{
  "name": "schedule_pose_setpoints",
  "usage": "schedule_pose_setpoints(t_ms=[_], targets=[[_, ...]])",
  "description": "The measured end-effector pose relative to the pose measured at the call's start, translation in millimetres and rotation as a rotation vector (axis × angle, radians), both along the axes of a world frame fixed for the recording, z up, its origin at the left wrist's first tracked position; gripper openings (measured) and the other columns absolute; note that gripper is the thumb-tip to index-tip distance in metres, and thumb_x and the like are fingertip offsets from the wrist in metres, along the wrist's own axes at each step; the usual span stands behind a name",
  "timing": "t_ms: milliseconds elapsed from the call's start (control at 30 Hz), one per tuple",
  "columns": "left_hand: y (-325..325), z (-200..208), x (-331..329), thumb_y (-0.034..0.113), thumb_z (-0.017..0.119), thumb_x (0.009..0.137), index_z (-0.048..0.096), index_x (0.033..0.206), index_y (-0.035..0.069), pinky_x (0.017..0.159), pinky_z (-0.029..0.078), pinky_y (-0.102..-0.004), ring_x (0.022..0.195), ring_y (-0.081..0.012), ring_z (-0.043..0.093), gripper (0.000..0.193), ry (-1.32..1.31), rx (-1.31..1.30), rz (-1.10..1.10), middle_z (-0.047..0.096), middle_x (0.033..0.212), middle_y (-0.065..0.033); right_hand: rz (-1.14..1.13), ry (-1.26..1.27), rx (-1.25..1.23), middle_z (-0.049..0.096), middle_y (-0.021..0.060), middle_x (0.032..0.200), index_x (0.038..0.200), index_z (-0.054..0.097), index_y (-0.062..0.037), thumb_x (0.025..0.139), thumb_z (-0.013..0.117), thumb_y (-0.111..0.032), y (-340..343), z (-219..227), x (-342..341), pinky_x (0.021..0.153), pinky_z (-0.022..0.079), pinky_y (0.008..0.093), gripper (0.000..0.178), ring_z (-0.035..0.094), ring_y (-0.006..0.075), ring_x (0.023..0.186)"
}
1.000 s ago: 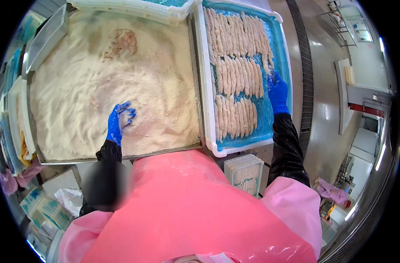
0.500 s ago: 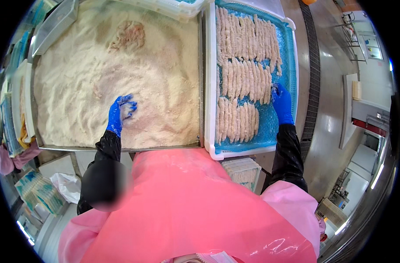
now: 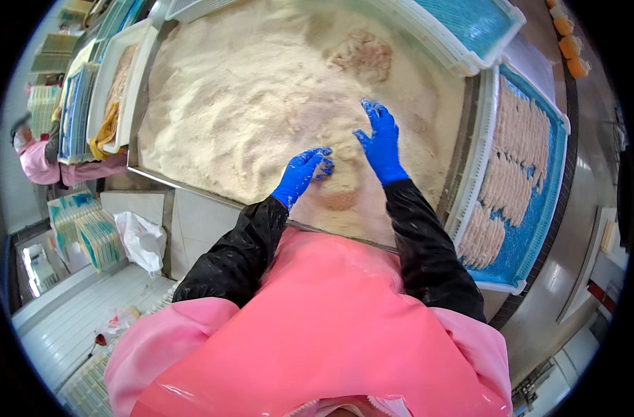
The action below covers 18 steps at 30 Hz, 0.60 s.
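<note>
A wide metal-edged bin holds a bed of pale breading crumbs [image 3: 226, 97]. My left hand [image 3: 299, 177], in a blue glove dusted with crumbs, hovers low over the near part with fingers curved and apart; nothing shows in it. To its right, my right hand [image 3: 382, 144], also blue-gloved, reaches over the crumbs with thumb and fingers spread. A pinkish patch [image 3: 339, 201], partly covered in crumbs, lies just below the hands. Farther back sits a heap of raw pinkish meat [image 3: 367, 57]. Coated strips [image 3: 506, 186] stand in three rows in the blue-lined tray to the right.
The white tray's rim [image 3: 467, 201] borders the crumb bin. Another blue-lined tray [image 3: 463, 24] is at the far right. On the left, a white tub [image 3: 135, 83] has a yellow cloth [image 3: 106, 131] over its edge. A person in pink [image 3: 39, 160] is at far left.
My right hand has left the strip tray and come over the crumbs, its fingers now spread. My view has shifted rightward in the scene's tilt, showing more of the left side.
</note>
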<state>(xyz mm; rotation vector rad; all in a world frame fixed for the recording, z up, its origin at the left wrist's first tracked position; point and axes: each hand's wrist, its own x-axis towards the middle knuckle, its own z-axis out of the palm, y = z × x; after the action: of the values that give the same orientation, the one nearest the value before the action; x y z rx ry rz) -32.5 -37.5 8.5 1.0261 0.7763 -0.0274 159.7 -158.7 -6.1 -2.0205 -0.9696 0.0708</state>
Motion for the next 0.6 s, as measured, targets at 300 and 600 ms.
schedule_pose_setpoints(t_ms=[300, 600], targets=[[61.6, 8.9, -75.7, 0.024, 0.052, 0.099, 0.06, 0.122, 0.004, 0.072, 0.055, -0.0302, 0.082, -0.0194, 0.067, 0.032, -0.011, -0.045, 0.206, 0.068, 0.099, -0.0117, 0.103, -0.056, -0.186, 0.058, 0.0184, 0.111, 0.111, 0.065, -0.0109, 0.079, 0.068, -0.018, 92.5, 11.5, -82.2, 0.088, 0.044, 0.0443, 0.033, 0.055, 0.0373, 0.103], [82.9, 0.1, -78.4, 0.01, 0.054, 0.094, 0.06, 0.124, 0.003, 0.088, 0.048, -0.0302, 0.097, -0.0182, 0.062, 0.031, -0.191, 0.375, 0.316, 0.066, 0.107, -0.011, 0.125, 0.399, -0.347, 0.068, 0.0167, 0.09, 0.094, 0.066, -0.0008, 0.084, 0.069, -0.027, 63.1, 29.9, -94.8, 0.069, 0.05, 0.0375, 0.028, 0.065, 0.0321, 0.079]])
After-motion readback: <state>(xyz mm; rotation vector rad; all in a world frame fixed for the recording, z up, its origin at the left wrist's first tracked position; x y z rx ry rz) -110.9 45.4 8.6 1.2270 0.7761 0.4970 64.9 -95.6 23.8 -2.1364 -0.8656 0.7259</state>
